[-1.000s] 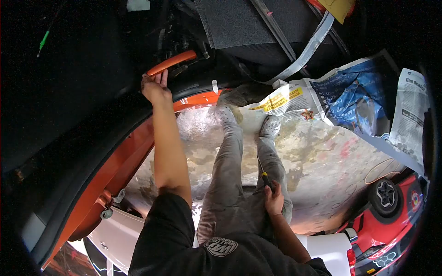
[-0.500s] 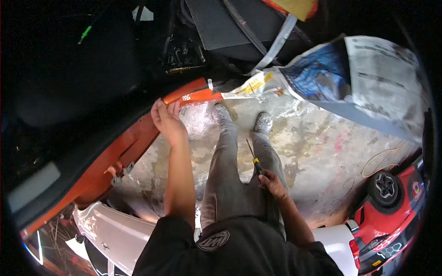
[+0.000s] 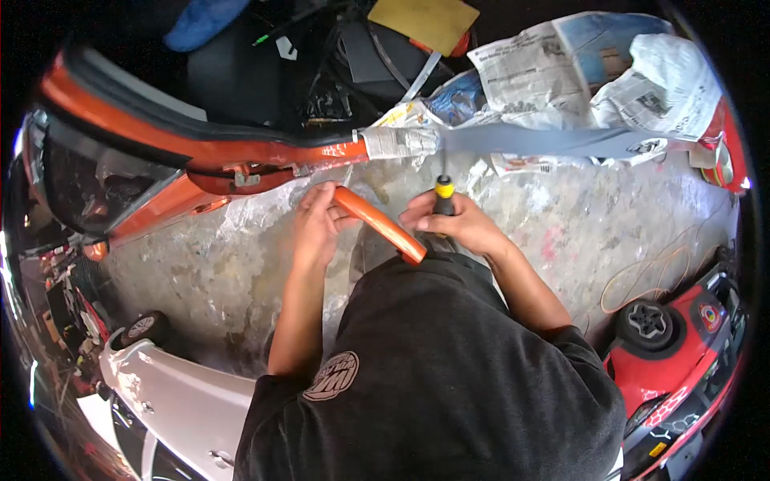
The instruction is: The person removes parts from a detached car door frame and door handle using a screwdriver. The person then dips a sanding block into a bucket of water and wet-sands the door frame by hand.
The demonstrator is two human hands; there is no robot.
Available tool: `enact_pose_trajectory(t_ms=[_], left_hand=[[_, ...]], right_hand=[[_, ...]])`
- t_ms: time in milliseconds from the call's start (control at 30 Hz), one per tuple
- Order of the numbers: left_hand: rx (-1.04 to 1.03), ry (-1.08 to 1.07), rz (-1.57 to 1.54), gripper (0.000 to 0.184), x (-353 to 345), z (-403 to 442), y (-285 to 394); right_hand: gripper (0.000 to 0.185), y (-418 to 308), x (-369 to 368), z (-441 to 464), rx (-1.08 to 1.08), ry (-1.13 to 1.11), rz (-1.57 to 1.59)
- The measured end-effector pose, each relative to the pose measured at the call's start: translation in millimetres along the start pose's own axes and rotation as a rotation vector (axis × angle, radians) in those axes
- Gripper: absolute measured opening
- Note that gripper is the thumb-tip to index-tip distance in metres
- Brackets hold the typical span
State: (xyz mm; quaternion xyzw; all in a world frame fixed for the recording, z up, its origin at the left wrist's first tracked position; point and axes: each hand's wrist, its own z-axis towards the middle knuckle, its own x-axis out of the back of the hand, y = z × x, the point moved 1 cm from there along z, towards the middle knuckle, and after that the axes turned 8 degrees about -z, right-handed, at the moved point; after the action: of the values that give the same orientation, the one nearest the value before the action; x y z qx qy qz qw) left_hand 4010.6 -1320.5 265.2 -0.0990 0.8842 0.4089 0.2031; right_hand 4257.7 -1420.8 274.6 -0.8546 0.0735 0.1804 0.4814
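My left hand [image 3: 316,222] grips the upper end of a glossy orange curved trim piece [image 3: 379,224]. The piece slants down to the right, its lower end in front of my dark shirt. My right hand [image 3: 459,222] is closed around the black and yellow handle of a screwdriver [image 3: 444,187], whose shaft points away from me. Beyond both hands runs an orange car body edge [image 3: 281,154], wrapped partly in newspaper [image 3: 401,143]. A smooth grey section [image 3: 545,139] continues to its right.
More newspaper [image 3: 533,68] covers the car at the upper right. An open orange door with a dark window [image 3: 100,172] is at left. A white car [image 3: 180,393] and a red vehicle [image 3: 674,345] stand behind me. A thin cable [image 3: 642,280] lies on the concrete floor.
The orange trim piece has come away from the car edge in my left hand, toward my body. My right hand has raised the screwdriver. The view has shifted, showing more of the car.
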Motion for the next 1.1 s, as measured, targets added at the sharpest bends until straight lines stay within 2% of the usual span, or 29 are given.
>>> enact_pose_trajectory(t_ms=[33, 167, 267, 300, 400, 433, 533, 867, 967, 1100], left_hand=[[-0.003, -0.039, 0.016, 0.024, -15.6, -5.9, 1.2], [-0.058, -0.172, 0.055, 0.033, -50.5, -10.9, 6.2], [-0.239, -0.088, 0.021, 0.034, -84.4, -32.5, 10.5], [-0.26, -0.089, 0.096, 0.04, -75.2, -27.5, -2.0], [-0.164, -0.196, 0.243, 0.04, -75.5, -45.6, -20.7], [-0.122, -0.301, 0.289, 0.04, -76.5, -48.5, -22.3], [-0.242, -0.475, 0.23, 0.04, -91.0, -61.0, -25.6], [-0.21, -0.437, 0.282, 0.023, -74.1, -54.0, -21.8], [-0.206, -0.359, 0.344, 0.021, -71.9, -56.8, -20.5], [-0.181, -0.25, 0.278, 0.024, -72.8, -53.4, -20.5]], right_hand=[[0.036, -3.5, -4.9, -1.6, -0.016, -0.016, -0.071], [0.032, -19.7, -20.6, -12.1, 0.057, 0.062, -0.195], [0.03, -29.0, -21.2, -20.5, 0.102, 0.134, -0.117], [0.029, -30.1, -21.7, -20.5, 0.13, 0.158, -0.079], [0.028, -28.2, -22.3, -19.9, 0.208, 0.251, -0.07], [0.027, -29.6, -22.9, -20.9, 0.209, 0.251, -0.067], [0.026, -23.1, -21.5, -20.2, 0.219, 0.248, -0.068], [0.024, -23.2, -20.0, -24.0, 0.297, 0.161, -0.192], [0.025, -17.6, -18.3, -20.6, 0.285, 0.104, -0.162], [0.024, -14.5, -19.8, -18.8, 0.267, 0.1, -0.215]])
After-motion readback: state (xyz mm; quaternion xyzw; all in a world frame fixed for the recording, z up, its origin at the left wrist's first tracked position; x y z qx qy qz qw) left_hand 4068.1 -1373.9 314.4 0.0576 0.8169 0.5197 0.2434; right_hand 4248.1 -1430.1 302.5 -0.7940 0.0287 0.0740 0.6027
